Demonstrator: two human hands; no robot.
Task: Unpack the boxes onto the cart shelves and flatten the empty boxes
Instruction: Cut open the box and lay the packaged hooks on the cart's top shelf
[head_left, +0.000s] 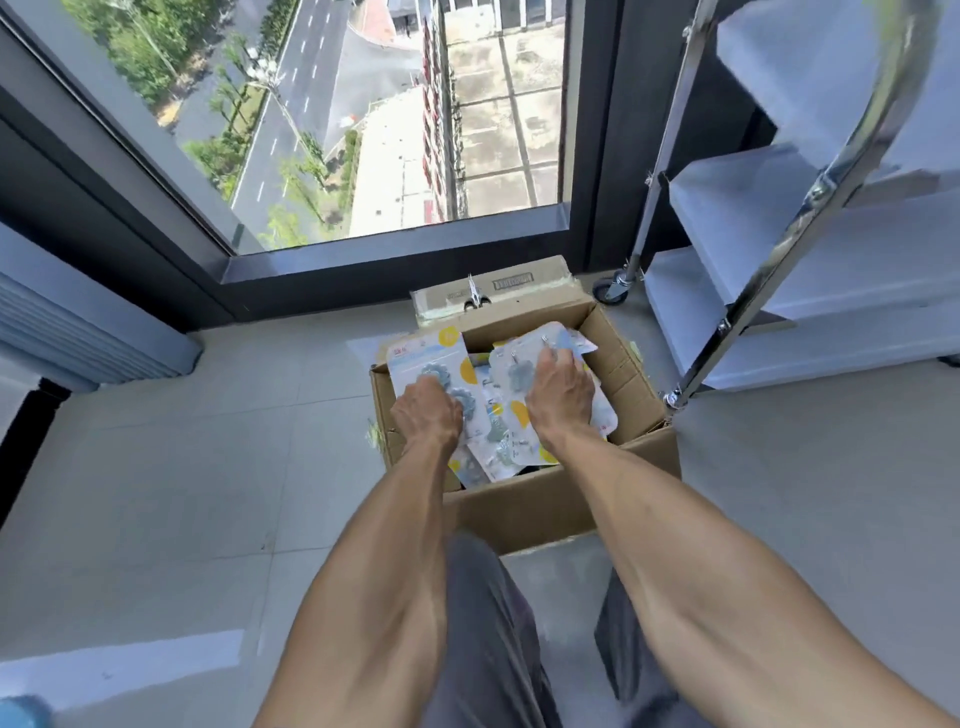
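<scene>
On a pale tiled floor (182, 467) beside a floor-length window (363, 119), an open brown cardboard box (524, 501) sits just in front of the person's legs, its flaps folded outward. It is filled with a loose heap of flat retail packets: white and pale blue backing cards with yellow curved patches and small grey-blue flower-shaped items under clear plastic. At the left of the box, the left hand (427, 410) presses down on a packet (423, 358) that tilts up over the box's left wall; a small red logo sits at the card's top, but its writing is too blurred to read. The fingers curl around the packet's lower part, though how firm the grip is cannot be told. To its right, the right hand (560, 392) lies on another rounded-corner packet (540, 348), fingers bent over its upper edge and closed on it. On the box's far flap lies a pair of scissors (474, 296), next to a printed label that is illegible. At the far right stands a metal-framed cart (737, 312) with pale grey shelves and a small caster wheel (613, 292), close to the box.
</scene>
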